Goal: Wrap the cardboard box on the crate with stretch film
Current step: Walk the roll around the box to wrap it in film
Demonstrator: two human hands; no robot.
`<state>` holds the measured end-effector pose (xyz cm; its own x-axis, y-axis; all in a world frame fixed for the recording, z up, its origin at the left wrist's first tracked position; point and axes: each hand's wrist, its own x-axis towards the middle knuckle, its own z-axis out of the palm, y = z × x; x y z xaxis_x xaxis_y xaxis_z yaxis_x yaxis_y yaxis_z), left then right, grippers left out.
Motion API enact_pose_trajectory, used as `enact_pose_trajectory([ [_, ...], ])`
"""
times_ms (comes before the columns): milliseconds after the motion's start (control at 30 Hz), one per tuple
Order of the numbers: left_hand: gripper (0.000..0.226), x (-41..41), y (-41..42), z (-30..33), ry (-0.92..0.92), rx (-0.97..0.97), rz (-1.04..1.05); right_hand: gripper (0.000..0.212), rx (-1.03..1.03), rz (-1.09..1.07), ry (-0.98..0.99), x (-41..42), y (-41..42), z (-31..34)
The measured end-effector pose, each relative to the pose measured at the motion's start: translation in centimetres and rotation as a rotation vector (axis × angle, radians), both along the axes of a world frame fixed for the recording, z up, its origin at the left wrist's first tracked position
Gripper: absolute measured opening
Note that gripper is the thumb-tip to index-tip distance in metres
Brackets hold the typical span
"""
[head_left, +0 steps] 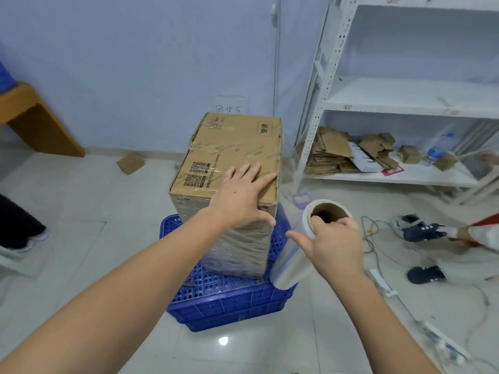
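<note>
A tall cardboard box [229, 147] stands upright on an overturned blue plastic crate [229, 300] in the middle of the floor. Clear stretch film covers the box's near side faces and looks wrinkled. My left hand [240, 195] lies flat with spread fingers on the box's top near its right front corner, thumb over the edge. My right hand [334, 241] holds a roll of stretch film [297, 255] just right of the box, fingers hooked into the cardboard core at the roll's upper end. The roll tilts down toward the crate.
A white metal shelf [399, 103] with flattened cardboard stands at the right. Cables, a power strip [442, 344] and shoes [421, 228] lie on the floor at the right. Another person's leg is at the left edge, a wooden desk [29, 117] behind it.
</note>
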<state>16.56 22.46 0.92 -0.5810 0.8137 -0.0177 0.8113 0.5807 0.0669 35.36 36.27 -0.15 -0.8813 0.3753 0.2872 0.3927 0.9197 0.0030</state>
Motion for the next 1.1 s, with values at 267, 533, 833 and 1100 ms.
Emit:
enact_pose_trajectory([
  [267, 0.105, -4.7, -2.4, 1.7, 0.048, -0.105, -0.359, 0.036, -0.151, -0.202, -0.258, 0.4, -1.8, 2.6],
  [533, 0.087, -4.4, -2.6, -0.3, 0.116, -0.069, -0.342, 0.064, 0.03, -0.307, -0.118, -0.1, -2.5, 0.5],
  [833, 0.085, -3.7, -1.8, 0.0, 0.11, -0.086, -0.301, 0.051, 0.064, 0.16, -0.058, 2.8, -1.8, -0.3],
  [1100, 0.086, -3.8, -1.8, -0.1, 0.116, -0.084, -0.303, 0.046, 0.024, 0.525, -0.043, 1.2, -7.3, 1.2],
])
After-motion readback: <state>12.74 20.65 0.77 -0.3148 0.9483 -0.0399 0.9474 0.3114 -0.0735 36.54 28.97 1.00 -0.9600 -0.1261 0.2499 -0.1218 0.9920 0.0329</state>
